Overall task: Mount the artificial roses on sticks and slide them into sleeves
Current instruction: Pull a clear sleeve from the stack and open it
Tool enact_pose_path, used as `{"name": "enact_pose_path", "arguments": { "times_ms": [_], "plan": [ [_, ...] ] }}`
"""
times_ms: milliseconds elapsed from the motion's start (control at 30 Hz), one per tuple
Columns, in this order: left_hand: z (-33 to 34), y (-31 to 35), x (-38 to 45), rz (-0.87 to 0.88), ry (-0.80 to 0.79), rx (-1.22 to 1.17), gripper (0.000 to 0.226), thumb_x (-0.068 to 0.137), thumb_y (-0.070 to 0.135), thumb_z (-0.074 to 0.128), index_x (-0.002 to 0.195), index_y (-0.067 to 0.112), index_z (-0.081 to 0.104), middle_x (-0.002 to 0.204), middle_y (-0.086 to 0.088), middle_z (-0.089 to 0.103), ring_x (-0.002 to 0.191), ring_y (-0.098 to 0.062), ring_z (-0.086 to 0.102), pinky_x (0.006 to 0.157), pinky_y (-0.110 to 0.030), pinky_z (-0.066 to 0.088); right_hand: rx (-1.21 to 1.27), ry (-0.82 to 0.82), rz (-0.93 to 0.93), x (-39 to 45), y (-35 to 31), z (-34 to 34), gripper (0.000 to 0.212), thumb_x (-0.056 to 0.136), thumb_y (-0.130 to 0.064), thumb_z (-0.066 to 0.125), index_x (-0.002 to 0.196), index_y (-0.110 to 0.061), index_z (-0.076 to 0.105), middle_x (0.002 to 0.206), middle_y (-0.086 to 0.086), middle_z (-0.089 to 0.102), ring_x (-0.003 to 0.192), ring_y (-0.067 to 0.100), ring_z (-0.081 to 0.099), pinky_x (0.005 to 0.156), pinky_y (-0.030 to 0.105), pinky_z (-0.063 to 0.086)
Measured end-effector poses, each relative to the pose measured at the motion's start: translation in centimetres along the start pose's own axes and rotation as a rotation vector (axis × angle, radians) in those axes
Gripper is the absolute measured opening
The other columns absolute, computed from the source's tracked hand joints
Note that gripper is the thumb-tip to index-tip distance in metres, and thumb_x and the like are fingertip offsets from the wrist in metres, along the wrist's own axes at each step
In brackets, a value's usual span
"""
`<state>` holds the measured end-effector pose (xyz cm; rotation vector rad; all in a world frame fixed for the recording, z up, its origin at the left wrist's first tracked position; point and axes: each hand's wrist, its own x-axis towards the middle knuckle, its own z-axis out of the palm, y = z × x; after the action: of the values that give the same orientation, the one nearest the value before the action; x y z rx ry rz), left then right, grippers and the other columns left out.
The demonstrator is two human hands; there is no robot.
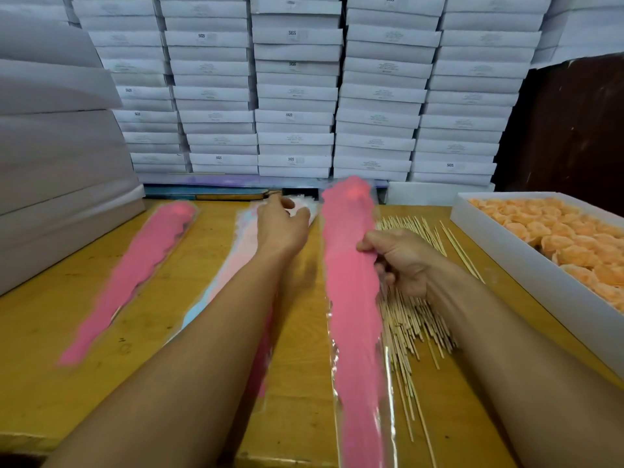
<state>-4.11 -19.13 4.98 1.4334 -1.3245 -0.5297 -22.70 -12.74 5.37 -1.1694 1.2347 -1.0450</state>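
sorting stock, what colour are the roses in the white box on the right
Peach-orange roses, clearest in the head view.

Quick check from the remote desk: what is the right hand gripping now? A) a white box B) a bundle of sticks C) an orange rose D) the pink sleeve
D: the right hand pinches the pink sleeve at its edge, above the sticks on the table.

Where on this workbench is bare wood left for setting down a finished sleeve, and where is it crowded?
Bare wood shows between the left pink sleeve and the pastel sleeve stack, and at the near left corner of the table. The right is crowded: sticks beside the rose tray.
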Motion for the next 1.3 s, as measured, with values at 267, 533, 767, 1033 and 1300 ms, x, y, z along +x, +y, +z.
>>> {"name": "enact_pose_path", "arguments": {
  "times_ms": [267,533,767,1033,1300],
  "plan": [
    [0.4,3.9,-0.8,0.178,-0.114,0.305,0.014,0.087,0.007,0.049,0.082,0.011,0.062,0.082,-0.005,0.064,0.081,-0.027,0.058,0.062,-0.031,0.042,0.130,0.161,-0.077,0.8,0.0,-0.7,0.019,0.084,0.000,0.066,0.067,-0.006,0.060,0.044,0.003,0.051,0.032,0.010,0.041,0.030,0.017,0.030],
    [-2.4,7.7,-1.4,-0.512,-0.357,-0.832,0.027,0.101,0.008,0.039,0.081,0.005,0.058,0.058,-0.005,0.052,0.039,-0.014,0.045,0.040,-0.018,0.040,0.105,0.215,-0.133,1.4,0.3,-0.9,0.016,0.086,-0.004,0.066,0.073,-0.007,0.059,0.044,0.000,0.051,0.035,0.010,0.041,0.032,0.018,0.030],
    [-5.6,9.3,-0.6,-0.768,-0.063,-1.471,0.029,0.098,0.004,0.026,0.079,0.006,0.048,0.058,-0.003,0.046,0.036,-0.011,0.036,0.035,-0.014,0.031,0.068,0.187,-0.123,1.4,0.5,-0.8,0.022,0.086,-0.007,0.067,0.066,-0.009,0.060,0.046,0.001,0.051,0.035,0.011,0.042,0.033,0.018,0.032],
    [-2.6,8.3,-1.0,-0.370,0.125,-0.162,0.035,0.094,0.008,0.049,0.129,0.014,0.053,0.122,-0.006,0.058,0.089,-0.022,0.055,0.077,-0.030,0.053,0.043,0.172,-0.125,1.7,1.0,-0.5,0.026,0.087,-0.009,0.071,0.062,-0.007,0.062,0.049,0.005,0.055,0.037,0.013,0.045,0.033,0.020,0.035],
    [-0.7,9.0,-1.5,0.663,-0.195,0.690,0.012,0.099,0.020,0.043,0.096,0.013,0.051,0.089,-0.011,0.059,0.074,-0.034,0.048,0.059,-0.036,0.027,0.024,0.153,-0.125,1.7,1.1,-0.6,0.024,0.088,-0.008,0.069,0.066,-0.006,0.062,0.047,0.005,0.052,0.036,0.013,0.044,0.033,0.021,0.036]
  ]
}}
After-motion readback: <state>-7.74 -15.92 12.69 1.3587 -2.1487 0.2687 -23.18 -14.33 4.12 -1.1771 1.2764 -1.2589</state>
